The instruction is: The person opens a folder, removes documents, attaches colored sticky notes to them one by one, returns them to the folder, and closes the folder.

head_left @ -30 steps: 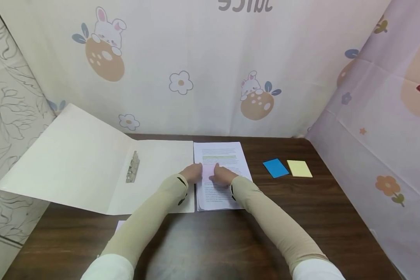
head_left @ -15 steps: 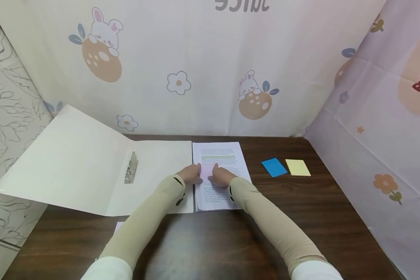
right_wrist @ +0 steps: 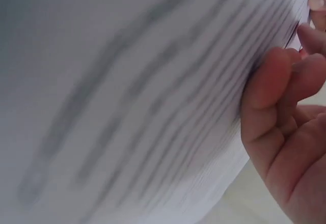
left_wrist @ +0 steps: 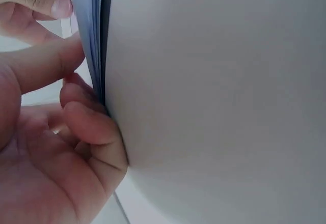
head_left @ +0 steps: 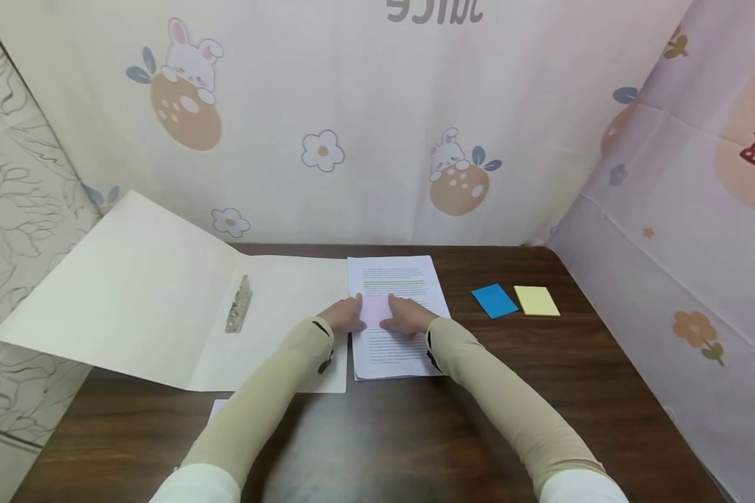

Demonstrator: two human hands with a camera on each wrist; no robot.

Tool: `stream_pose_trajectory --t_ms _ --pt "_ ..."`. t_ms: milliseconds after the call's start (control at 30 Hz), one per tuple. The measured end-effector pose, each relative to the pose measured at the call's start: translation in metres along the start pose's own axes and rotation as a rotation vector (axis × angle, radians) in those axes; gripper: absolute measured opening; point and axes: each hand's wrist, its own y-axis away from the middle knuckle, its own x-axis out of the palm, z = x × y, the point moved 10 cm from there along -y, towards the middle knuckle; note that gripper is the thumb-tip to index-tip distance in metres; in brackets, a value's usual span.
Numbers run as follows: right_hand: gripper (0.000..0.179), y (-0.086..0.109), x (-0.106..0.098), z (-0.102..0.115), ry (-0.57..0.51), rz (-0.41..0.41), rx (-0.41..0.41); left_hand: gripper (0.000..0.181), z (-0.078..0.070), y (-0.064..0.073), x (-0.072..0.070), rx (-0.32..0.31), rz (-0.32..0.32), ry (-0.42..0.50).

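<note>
A pink sticky note [head_left: 376,311] lies flat across the printed page on top of the paper stack [head_left: 390,356]. My left hand [head_left: 342,316] is at the stack's left edge, its thumb and forefinger tips at the note's left end. In the left wrist view its other fingers [left_wrist: 94,127] curl beside the page edges, close to the folder. My right hand [head_left: 409,316] rests on the page at the note's right end, thumb and forefinger spread apart. The right wrist view shows its other fingers [right_wrist: 267,81] bent against the printed sheet. Whether either hand pinches the note, I cannot tell.
A white folder [head_left: 283,293] lies spread on the left with its cover raised and a metal clip [head_left: 239,305] inside. To the right are a blue note pad [head_left: 494,301] and a yellow one [head_left: 537,301]. A pale sheet corner [head_left: 217,405] shows beside the left sleeve.
My right hand has shifted slightly to the right, away from the left hand. The left hand stays at the stack's edge, and the folder's near right corner has shifted slightly towards me.
</note>
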Motion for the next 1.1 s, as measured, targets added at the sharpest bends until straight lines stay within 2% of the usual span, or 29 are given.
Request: stream_pose_trajectory --t_ms 100,267,467,667,800,933,1100 --pt "0.082 0.000 -0.002 -0.002 -0.010 -0.005 -0.032 0.081 0.004 -0.002 -0.003 0.011 -0.030 0.057" --pt "0.083 0.003 0.001 -0.002 -0.034 0.012 -0.033 0.076 0.012 -0.006 -0.006 0.044 -0.067 0.164" --pt "0.085 0.006 0.005 -0.003 -0.069 0.028 -0.001 0.072 0.020 -0.006 -0.006 0.000 -0.077 0.226" --pt "0.084 0.008 -0.001 -0.008 -0.079 -0.004 0.006 0.069 0.014 -0.004 -0.008 -0.013 -0.085 0.205" --pt "0.070 0.010 -0.009 -0.006 -0.091 -0.044 -0.039 0.064 0.009 -0.002 -0.010 -0.035 -0.101 0.172" --pt "0.050 0.013 -0.023 -0.002 -0.091 -0.099 -0.103 0.058 0.008 0.002 -0.014 -0.060 -0.139 0.147" --pt "0.038 0.019 -0.042 -0.014 -0.111 -0.170 -0.085 0.052 0.008 0.007 -0.024 -0.053 -0.222 0.141"
